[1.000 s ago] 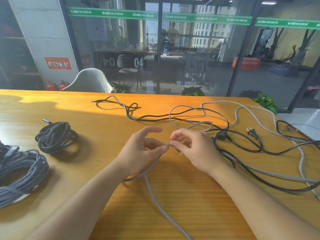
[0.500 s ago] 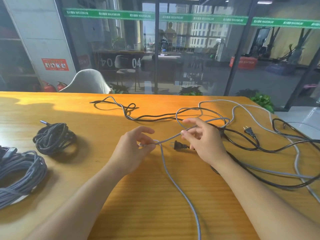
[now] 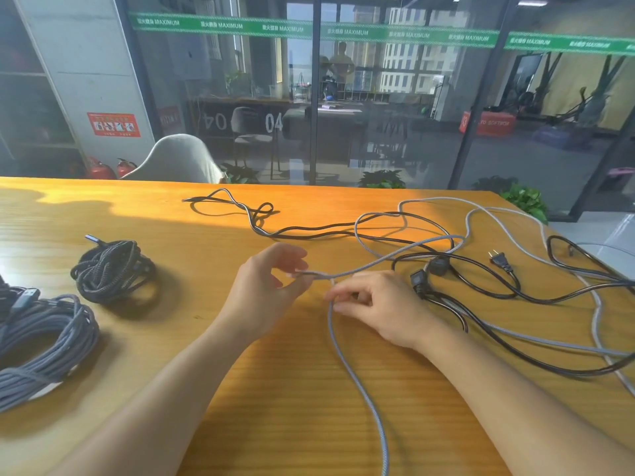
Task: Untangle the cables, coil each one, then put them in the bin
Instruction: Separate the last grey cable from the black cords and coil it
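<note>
A long grey braided cable (image 3: 347, 359) runs from the table's near edge up to my hands, bends there, and loops off to the right among black power cables (image 3: 481, 293). My left hand (image 3: 271, 290) pinches the bend of the grey cable between thumb and fingers. Just right of it, my right hand (image 3: 378, 307) holds the same cable where it drops toward me. A black plug (image 3: 417, 281) lies beside my right hand, another plug (image 3: 500, 261) farther right. No bin is in view.
A coiled black braided cable (image 3: 113, 269) and a larger coiled grey cable (image 3: 41, 341) lie at the left of the wooden table (image 3: 171, 338). A thin black cable (image 3: 254, 218) snakes across the far side. A glass wall and a chair stand behind.
My right hand has come back from the far right toward me and now sits close beside the left hand on the grey cable. The black plug near it lies farther right.
</note>
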Demonstrator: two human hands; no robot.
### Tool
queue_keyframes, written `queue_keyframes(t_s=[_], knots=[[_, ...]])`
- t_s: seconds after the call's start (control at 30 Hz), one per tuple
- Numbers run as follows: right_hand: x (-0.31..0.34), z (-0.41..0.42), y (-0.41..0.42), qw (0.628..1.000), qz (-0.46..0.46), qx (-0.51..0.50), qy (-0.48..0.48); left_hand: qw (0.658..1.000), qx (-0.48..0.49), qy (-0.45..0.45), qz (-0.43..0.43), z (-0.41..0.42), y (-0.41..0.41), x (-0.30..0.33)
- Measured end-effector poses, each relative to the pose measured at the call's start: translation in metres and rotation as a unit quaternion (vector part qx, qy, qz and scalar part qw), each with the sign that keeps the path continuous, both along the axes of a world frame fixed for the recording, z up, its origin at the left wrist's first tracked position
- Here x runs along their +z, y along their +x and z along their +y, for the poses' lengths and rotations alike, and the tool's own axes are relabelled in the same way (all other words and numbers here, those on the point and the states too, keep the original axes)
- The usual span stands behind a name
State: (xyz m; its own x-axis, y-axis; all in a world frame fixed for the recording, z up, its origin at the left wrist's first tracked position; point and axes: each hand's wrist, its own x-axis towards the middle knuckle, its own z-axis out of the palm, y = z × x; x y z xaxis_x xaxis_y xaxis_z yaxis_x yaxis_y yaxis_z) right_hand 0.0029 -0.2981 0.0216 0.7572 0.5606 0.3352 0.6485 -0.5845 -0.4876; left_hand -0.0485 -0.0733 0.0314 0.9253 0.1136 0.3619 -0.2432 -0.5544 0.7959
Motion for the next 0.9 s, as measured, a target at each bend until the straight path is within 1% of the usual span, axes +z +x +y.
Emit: queue_keyframes(t_s=[0.07,0.13,0.23,0.33,0.43,0.6,0.67,0.73,0.83,0.9], knots=[[0.002,-0.001,0.002,0.995,-0.048,-0.079,0.034,1.000,0.004,-0.008,-0.012,0.000,-0.001,0.002],[0.006,-0.004,0.004,0.981,-0.091,-0.156,0.073,0.999,-0.011,-0.040,0.005,-0.001,-0.004,0.006],[0.009,-0.010,0.008,0.961,-0.118,-0.232,0.090,0.990,-0.090,-0.075,0.073,-0.006,-0.012,0.013],[0.008,-0.018,0.013,0.949,-0.122,-0.278,0.090,0.974,-0.172,-0.039,0.142,-0.012,-0.016,0.013],[0.008,-0.020,0.015,0.941,-0.131,-0.300,0.091,0.957,-0.234,-0.028,0.169,-0.017,-0.022,0.017],[0.007,-0.016,0.016,0.939,-0.136,-0.308,0.068,0.934,-0.296,-0.096,0.176,-0.026,-0.028,0.019],[0.007,-0.016,0.015,0.938,-0.137,-0.311,0.068,0.933,-0.298,-0.106,0.174,-0.028,-0.029,0.018],[0.008,-0.016,0.015,0.937,-0.136,-0.313,0.070,0.936,-0.292,-0.087,0.174,-0.029,-0.028,0.017],[0.008,-0.017,0.016,0.936,-0.139,-0.311,0.083,0.940,-0.298,-0.009,0.166,-0.030,-0.026,0.013],[0.008,-0.018,0.017,0.936,-0.135,-0.312,0.092,0.944,-0.293,0.018,0.152,-0.032,-0.026,0.011]])
